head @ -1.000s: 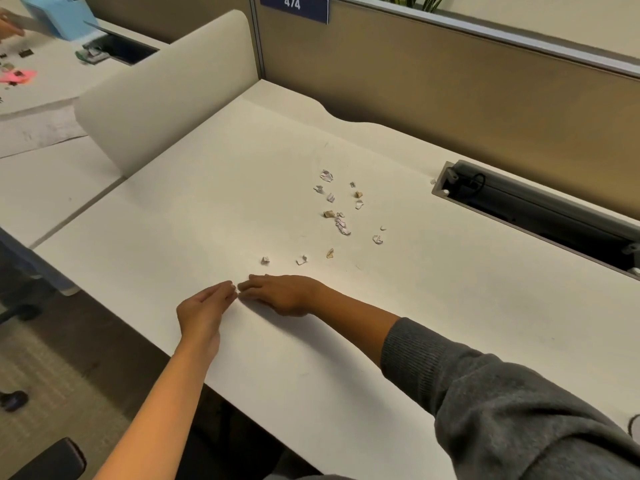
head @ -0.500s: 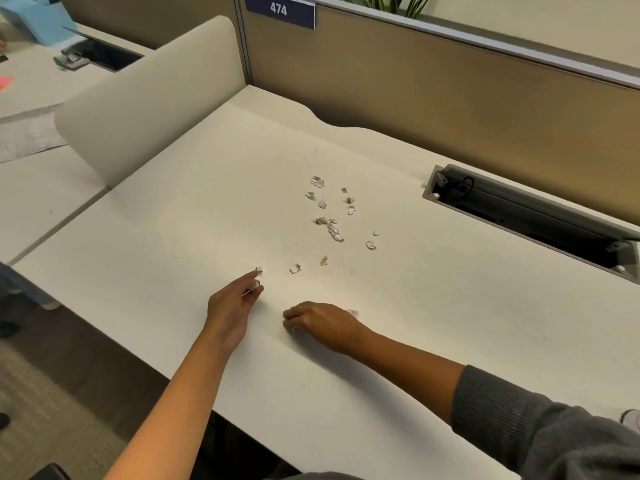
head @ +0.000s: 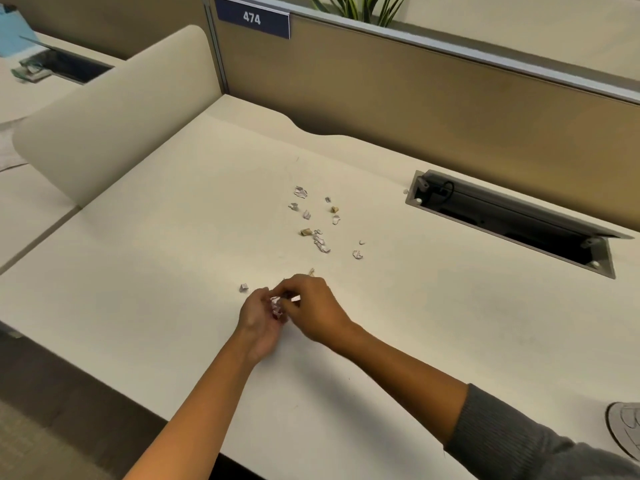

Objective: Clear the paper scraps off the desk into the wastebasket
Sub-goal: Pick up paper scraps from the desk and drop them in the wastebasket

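**Gathering scraps hand to hand, lower centre of frame**

Collecting is under way. The left hand (head: 261, 315) is cupped with fingers curled round a small wad of crumpled paper scraps (head: 276, 306). The right hand (head: 310, 308) meets it just above the surface (head: 173, 237), fingertips pinching a pale bit at the wad; whether it is adding a piece or only steadying the wad, I cannot tell. The two hands touch.

Loose paper scraps:
- one lone scrap (head: 243, 288) just left of the hands
- one tan sliver (head: 311, 271) just beyond the right hand
- the main scatter (head: 318, 226) toward mid-frame, well apart from the hands, left of the open cable tray (head: 512, 216)

No wastebasket in view.

Handling, judged by look: the scraps are tiny, crumpled and very light, so soft and not fragile, but apt to skid or flutter under a quick sweep. Best taken by fingertip pinch on a raised crease, or raked together with a flat palm, then dropped into the cupped hand. The wad could shed pieces if the cupped hand loosens.
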A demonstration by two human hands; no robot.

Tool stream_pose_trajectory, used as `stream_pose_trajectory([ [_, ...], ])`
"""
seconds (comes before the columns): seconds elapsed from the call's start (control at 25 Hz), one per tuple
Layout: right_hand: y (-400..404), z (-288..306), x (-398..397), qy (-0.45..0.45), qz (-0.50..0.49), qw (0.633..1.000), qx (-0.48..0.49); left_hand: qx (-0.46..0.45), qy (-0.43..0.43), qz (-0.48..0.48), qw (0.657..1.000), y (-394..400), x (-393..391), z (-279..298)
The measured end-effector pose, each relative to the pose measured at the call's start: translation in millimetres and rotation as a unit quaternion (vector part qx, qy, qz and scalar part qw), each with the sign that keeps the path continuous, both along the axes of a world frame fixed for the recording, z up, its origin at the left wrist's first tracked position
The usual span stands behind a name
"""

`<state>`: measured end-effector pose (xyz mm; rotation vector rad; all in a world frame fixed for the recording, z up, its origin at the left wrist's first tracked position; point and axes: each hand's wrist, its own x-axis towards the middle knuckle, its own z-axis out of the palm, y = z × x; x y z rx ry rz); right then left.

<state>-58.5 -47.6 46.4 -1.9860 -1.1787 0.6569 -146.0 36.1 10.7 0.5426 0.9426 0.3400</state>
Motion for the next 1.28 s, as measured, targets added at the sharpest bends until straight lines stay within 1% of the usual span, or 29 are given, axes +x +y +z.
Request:
stream_pose_trajectory([
  [0.08,8,4,-13,-0.045,0.02,0.998,-0.031,-0.028,-0.003,0.011,1.0,-2,6,-2],
  [0.16,11,4,-12,-0.042,0.023,0.998,-0.036,-0.062,-0.002,0.048,0.997,1,10,-1],
  [0.24,11,1,4,-0.013,-0.023,1.0,-0.003,-0.095,-0.013,0.089,0.991,8,11,0],
  [0.32,8,-10,26,-0.001,-0.097,0.995,0.001,-0.099,-0.008,0.104,0.99,19,8,0],
  [0.36,5,-19,35,-0.008,-0.121,0.992,-0.019,-0.096,-0.007,0.112,0.989,24,5,-1],
  [0.44,1,-37,40,-0.018,-0.124,0.989,-0.078,-0.089,-0.012,0.137,0.987,37,-3,-2],
  [0.52,5,-52,31,-0.018,-0.086,0.989,-0.118,-0.082,-0.021,0.16,0.984,49,-11,0],
  [0.56,9,-58,24,-0.021,-0.062,0.99,-0.121,-0.08,-0.026,0.171,0.982,55,-15,2],
  [0.68,31,-65,4,-0.042,0.012,0.994,-0.101,-0.071,-0.036,0.197,0.977,72,-23,6],
  [0.8,51,-64,-7,-0.07,0.087,0.99,-0.092,-0.061,-0.038,0.208,0.975,80,-27,10],
  [0.92,63,-62,-9,-0.107,0.173,0.977,-0.065,-0.058,-0.036,0.209,0.975,79,-31,10],
  [1.08,54,-62,2,-0.166,0.286,0.943,-0.044,-0.06,-0.028,0.205,0.976,71,-31,8],
  [1.16,38,-61,14,-0.199,0.311,0.929,-0.034,-0.058,-0.027,0.197,0.978,65,-28,9],
  [1.28,6,-60,35,-0.216,0.311,0.925,-0.021,-0.06,-0.032,0.18,0.981,55,-21,9],
])
